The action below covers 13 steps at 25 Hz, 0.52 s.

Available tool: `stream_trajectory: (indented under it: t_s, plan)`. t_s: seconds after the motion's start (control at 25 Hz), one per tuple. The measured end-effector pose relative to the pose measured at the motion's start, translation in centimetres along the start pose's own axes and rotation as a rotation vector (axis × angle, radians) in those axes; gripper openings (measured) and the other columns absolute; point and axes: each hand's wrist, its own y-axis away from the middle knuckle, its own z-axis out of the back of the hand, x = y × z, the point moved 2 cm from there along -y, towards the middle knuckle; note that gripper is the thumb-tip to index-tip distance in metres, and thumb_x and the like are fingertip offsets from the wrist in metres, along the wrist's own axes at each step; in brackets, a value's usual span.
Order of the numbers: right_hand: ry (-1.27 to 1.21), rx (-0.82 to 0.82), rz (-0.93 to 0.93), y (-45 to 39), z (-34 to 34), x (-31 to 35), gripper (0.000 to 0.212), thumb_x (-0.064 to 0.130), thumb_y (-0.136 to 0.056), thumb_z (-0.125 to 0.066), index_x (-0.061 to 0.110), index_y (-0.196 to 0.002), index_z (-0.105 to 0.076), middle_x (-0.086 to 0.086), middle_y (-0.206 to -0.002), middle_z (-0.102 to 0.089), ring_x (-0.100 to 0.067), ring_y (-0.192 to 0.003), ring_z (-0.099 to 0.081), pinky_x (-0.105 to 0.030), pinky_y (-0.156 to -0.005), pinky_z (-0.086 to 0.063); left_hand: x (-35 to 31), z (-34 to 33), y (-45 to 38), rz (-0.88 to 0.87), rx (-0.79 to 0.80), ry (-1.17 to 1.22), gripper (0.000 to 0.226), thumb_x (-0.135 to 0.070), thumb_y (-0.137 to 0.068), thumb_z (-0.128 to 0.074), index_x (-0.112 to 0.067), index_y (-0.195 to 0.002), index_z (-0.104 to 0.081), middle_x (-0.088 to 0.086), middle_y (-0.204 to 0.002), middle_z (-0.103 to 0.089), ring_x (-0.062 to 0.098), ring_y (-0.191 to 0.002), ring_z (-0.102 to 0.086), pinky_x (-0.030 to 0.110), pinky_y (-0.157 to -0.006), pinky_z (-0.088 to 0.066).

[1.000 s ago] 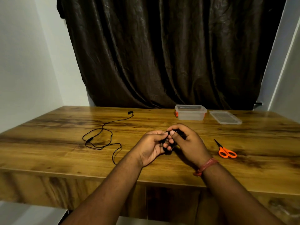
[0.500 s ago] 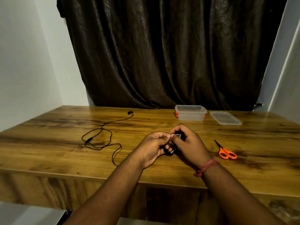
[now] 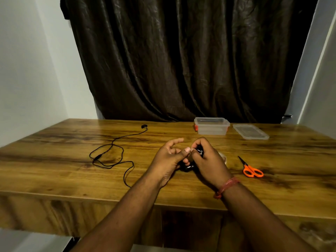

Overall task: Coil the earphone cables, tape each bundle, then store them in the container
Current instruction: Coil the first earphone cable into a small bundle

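Observation:
A small coiled bundle of black earphone cable [image 3: 187, 167] sits between my two hands over the middle of the table. My right hand [image 3: 209, 163] curls round its upper part, where a black earbud shows. My left hand [image 3: 170, 160] pinches the bundle with its thumb, while the other fingers are spread upward. A second black earphone cable [image 3: 111, 155] lies loose and uncoiled on the table to the left. The clear plastic container [image 3: 211, 130] stands open at the back, its lid [image 3: 251, 131] flat beside it on the right.
Orange-handled scissors [image 3: 251, 170] lie on the wooden table [image 3: 54, 175] to the right of my hands. A tape roll [image 3: 224, 157] peeks out behind my right hand. A dark curtain hangs behind the table; white walls stand on both sides.
My left hand's fingers have lifted and spread away from the bundle, leaving the thumb on it. My right hand stays curled on the bundle. The loose cable has not moved.

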Motion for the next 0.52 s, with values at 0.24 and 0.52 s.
stream_trajectory:
  t_s: [0.24, 0.52]
  plan:
    - [-0.072, -0.024, -0.018, -0.01, -0.02, -0.28, 0.006, 0.017, -0.097, -0.055, 0.022, -0.094, -0.056, 0.001, -0.080, -0.069, -0.001, -0.070, -0.063, -0.020, -0.062, -0.052, 0.02, -0.12, -0.04, -0.041, 0.028, 0.021, 0.006, -0.003, -0.092, -0.061, -0.009, -0.089, -0.061, 0.007, -0.072, -0.066, 0.009, -0.057, -0.058, 0.028, -0.066, -0.051]
    - [-0.612, 0.054, -0.180, -0.48, -0.30, -0.61, 0.013, -0.001, -0.092, -0.060, 0.011, -0.090, -0.063, -0.015, -0.073, -0.066, -0.028, -0.072, -0.067, -0.044, -0.073, -0.056, -0.25, 0.09, 0.19, -0.075, 0.048, 0.006, 0.005, -0.002, -0.094, -0.057, -0.005, -0.091, -0.060, 0.006, -0.070, -0.069, 0.010, -0.061, -0.060, 0.024, -0.065, -0.048]
